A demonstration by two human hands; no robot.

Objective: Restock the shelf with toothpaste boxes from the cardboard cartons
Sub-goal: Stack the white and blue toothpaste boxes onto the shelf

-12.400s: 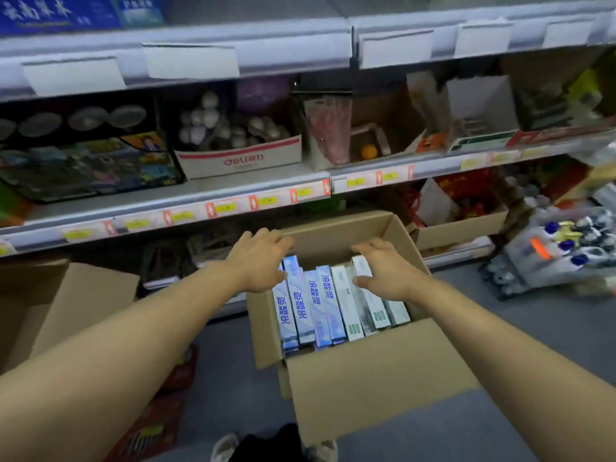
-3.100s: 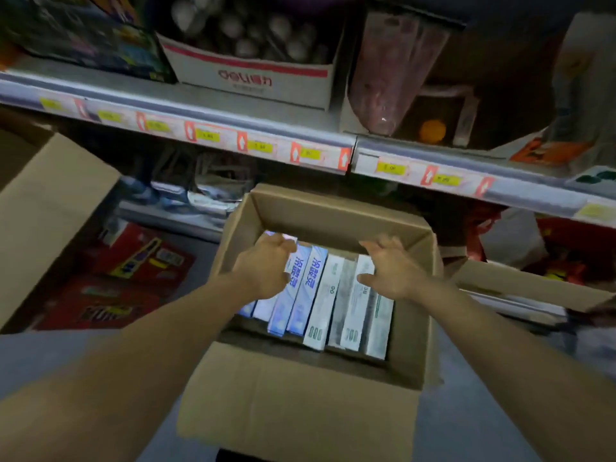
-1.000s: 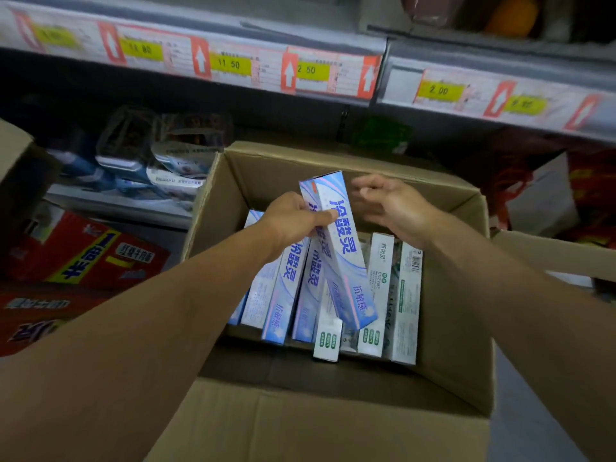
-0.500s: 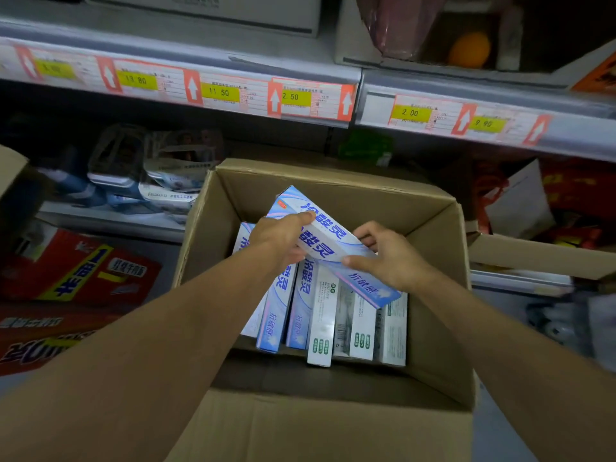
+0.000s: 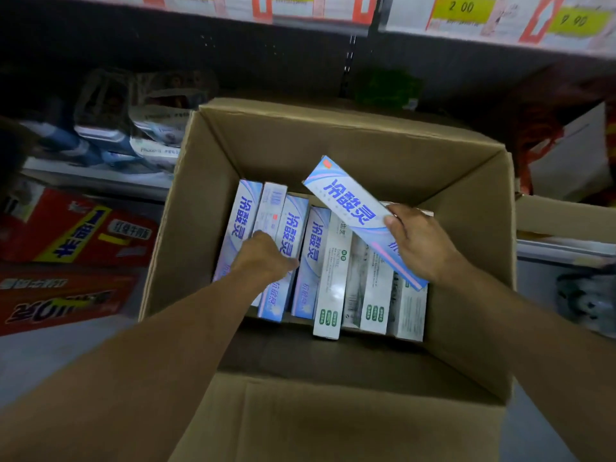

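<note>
Head view. Since the frame half a second earlier, the left hand (image 5: 263, 258) has let go of the lifted toothpaste box (image 5: 353, 208) and dropped to the row of blue boxes (image 5: 286, 251) standing in the carton (image 5: 333, 138). The lifted box is now carried by the right hand (image 5: 420, 245) alone.

Grip state, right hand: fingers and thumb are curled round the lower end of the lifted box. The box sits right of frame centre, tilted, with its free end pointing to the upper left above the packed row.

Grip state, left hand: the fingers are curled down onto the tops of the blue boxes at centre frame. Whether they already pinch one box cannot be told, as the fingertips are hidden behind the knuckles.

The white and green boxes (image 5: 370, 288) stand packed at the right of the row, partly under the lifted box.

The shelf edge with price labels (image 5: 463, 8) runs along the top of the frame. The dark bay (image 5: 266, 55) below it is the likely destination.

Risks from here:
- The lifted box is held near one end only. A fast swing may lever it out of the grip.
- The blue boxes are tightly packed. Pulling one may drag its neighbours up and tip them.
- The raised rear flap of the carton may catch the box on its way to the shelf.
</note>
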